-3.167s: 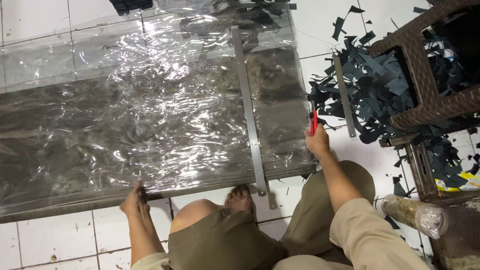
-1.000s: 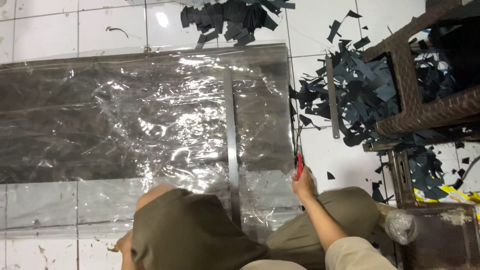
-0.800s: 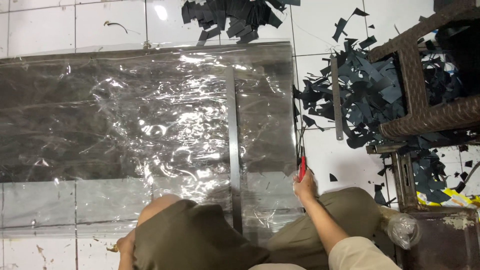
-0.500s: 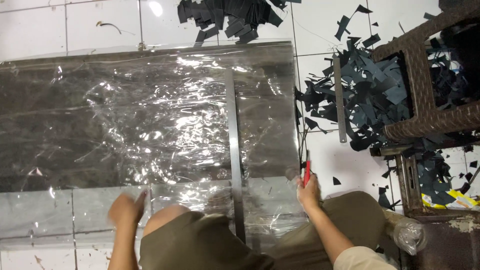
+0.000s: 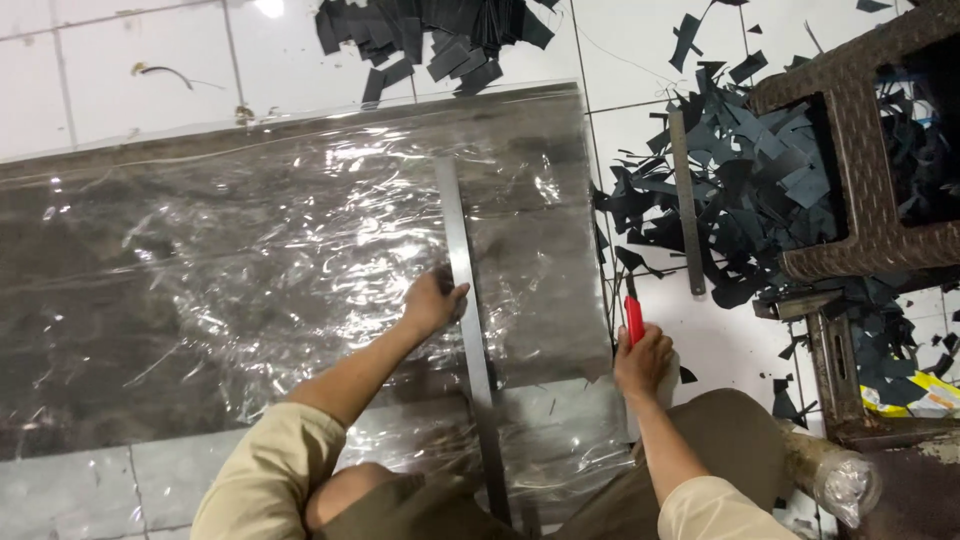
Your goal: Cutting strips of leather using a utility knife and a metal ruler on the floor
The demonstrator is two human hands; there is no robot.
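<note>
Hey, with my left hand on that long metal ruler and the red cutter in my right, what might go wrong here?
1. The left hand presses the long metal ruler at one spot only, so it may pivot on the glossy clear plastic sheet.
2. The red-handled cutter in the right hand sits at the sheet's edge; wrinkles there might snag it.

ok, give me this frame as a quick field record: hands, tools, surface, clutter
left hand: pressing on the long metal ruler
right hand: gripping a red utility knife at the sheet's right edge
surface: clear plastic sheet on white tile floor
clutter: dark offcuts, second metal ruler, brown woven stool
</note>
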